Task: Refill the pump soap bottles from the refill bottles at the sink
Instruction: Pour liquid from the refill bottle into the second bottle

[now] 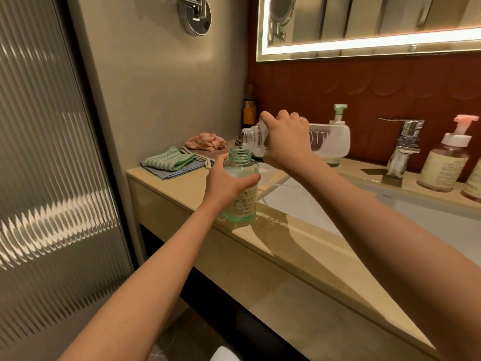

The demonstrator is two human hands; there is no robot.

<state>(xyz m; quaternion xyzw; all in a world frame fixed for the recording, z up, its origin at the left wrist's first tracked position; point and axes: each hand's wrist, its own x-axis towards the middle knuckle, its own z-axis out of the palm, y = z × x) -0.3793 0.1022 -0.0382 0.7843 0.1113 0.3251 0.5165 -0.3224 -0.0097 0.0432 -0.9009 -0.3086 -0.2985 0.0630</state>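
From the head view, the clear green-tinted plastic pump bottle (244,201) stands upright near the front edge of the beige polished stone tabletop (299,246), just left of the white sink basin (429,212), with its pump off and its threaded neck open. The left hand (229,183) grips it, fingers (253,179) wrapped round the shoulder. The right hand (286,142) holds the white translucent plastic refill bottle (335,142) tipped almost level, fingers curled tight round its neck end, with the mouth just above and slightly behind the open neck. I cannot make out a stream, nor how full the lower bottle is. The trouble I would expect is a miss: the two openings are narrow and not squarely lined up, so a quick tilt could send soap down the outside and over the gripping hand. A shiny wet patch (273,218) lies right beside the bottle's base, so a slippery foot so near the edge could skate if the grip loosens. A blind pour may also overflow the neck.
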